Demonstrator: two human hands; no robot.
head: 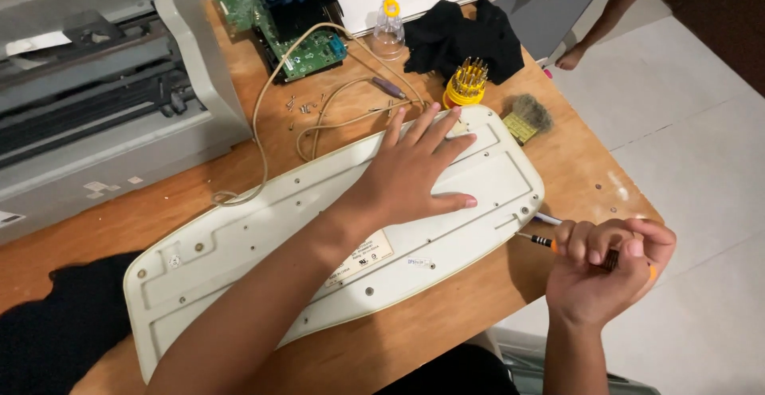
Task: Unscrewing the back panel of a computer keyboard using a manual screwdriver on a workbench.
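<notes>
I see the keyboard [335, 228] lying face down on the counter [574, 172], its long axis running from 8 o'clock to 2 o'clock. My left hand [414, 172] lies flat and spread on its back, grasping nothing. My right hand [610, 267] is clenched around a screwdriver [542, 241] whose tip points toward 10 o'clock at the keyboard's right edge. A screwdriver bit set [466, 83] and a brush [526, 118] sit at 12 o'clock of that edge.
</notes>
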